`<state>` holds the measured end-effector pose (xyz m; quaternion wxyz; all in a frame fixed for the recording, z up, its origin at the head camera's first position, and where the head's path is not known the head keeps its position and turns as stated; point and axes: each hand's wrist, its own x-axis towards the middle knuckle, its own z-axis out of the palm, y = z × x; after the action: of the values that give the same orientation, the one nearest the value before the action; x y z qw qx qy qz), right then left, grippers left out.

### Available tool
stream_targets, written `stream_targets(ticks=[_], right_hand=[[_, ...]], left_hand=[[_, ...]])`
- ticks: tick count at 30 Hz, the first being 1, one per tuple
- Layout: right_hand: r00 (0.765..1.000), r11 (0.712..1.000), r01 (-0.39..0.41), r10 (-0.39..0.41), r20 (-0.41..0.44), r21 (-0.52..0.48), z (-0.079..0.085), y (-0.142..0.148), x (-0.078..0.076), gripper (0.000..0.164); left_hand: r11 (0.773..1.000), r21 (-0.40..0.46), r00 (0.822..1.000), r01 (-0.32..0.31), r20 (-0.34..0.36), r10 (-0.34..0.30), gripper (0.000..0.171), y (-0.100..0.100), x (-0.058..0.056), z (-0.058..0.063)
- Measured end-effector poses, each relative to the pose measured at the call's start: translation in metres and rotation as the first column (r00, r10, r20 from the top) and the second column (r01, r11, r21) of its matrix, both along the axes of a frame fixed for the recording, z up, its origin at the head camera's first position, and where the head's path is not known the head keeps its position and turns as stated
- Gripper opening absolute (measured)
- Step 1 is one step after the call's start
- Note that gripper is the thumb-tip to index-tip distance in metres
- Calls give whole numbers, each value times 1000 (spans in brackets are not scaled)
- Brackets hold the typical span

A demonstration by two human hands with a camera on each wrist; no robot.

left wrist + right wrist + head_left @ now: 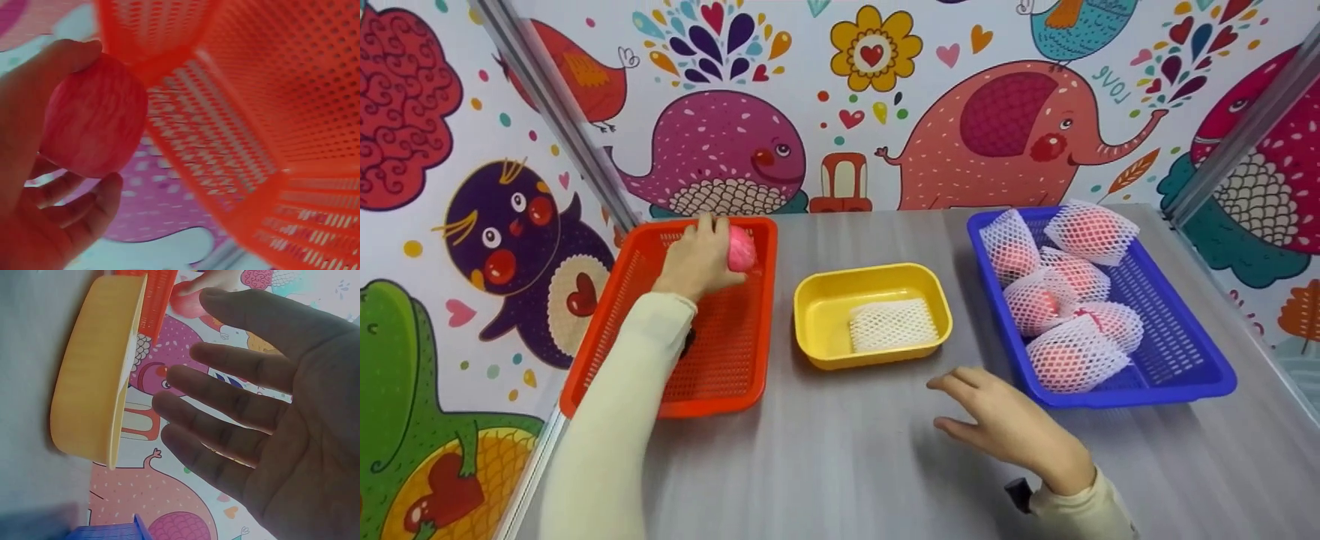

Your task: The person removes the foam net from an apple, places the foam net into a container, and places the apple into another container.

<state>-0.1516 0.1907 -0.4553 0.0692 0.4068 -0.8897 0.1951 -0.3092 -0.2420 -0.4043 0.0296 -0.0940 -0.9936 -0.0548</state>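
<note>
A pinkish-red apple (741, 250) is gripped between the thumb and fingers of my left hand (699, 259), at the far end of the red basket (769, 322). In the left wrist view the apple (98, 118) shows bare skin with no net on it. My right hand (1009, 424) hovers above the table, its fingers spread and nothing in them. The right wrist view shows its palm and loosely extended fingers (225, 388) beside the yellow tray (93, 371). Inside that tray lies a white foam net (894, 326), flat.
On the right stands a blue basket (1177, 300) with several net-wrapped fruits (1076, 360) in it. The yellow tray sits between the two baskets on the grey table (840, 442). Patterned panels (847, 112) with metal posts enclose the back and sides.
</note>
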Motion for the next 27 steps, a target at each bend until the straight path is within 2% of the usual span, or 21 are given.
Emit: stream_targets(ticks=[4, 8, 12, 17, 19, 22, 24, 27], right_hand=[[1000, 1000, -1, 1, 26, -6, -4, -1, 7, 39], [999, 1000, -11, 11, 36, -7, -9, -1, 10, 37], [1000, 1000, -9, 10, 26, -21, -14, -1, 10, 37], [1000, 1000, -16, 17, 21, -18, -17, 0, 11, 38], [1000, 1000, -15, 16, 19, -13, -16, 1, 10, 39], [1000, 1000, -8, 8, 15, 7, -12, 2, 7, 39], [1000, 1000, -5, 5, 5, 20, -9, 3, 4, 39], [1000, 999, 4, -3, -26, 44, -2, 6, -3, 39]], left_hand=[[999, -42, 998, -5, 62, 7, 91, -8, -24, -22], [998, -62, 994, -9, 109, 16, 88, -11, -36, -41], [997, -75, 994, 6, 113, 3, 86, -7, -44, -53], [995, -96, 992, 13, 129, 0, 80, -3, -40, -65], [994, -112, 991, 14, 134, 1, 81, -1, -38, -67], [990, -138, 991, 10, 130, 8, 81, 3, -34, -62], [990, -144, 991, 9, 135, 10, 79, 7, -30, -53], [993, -122, 986, -9, 164, 29, 76, 16, -17, -30]])
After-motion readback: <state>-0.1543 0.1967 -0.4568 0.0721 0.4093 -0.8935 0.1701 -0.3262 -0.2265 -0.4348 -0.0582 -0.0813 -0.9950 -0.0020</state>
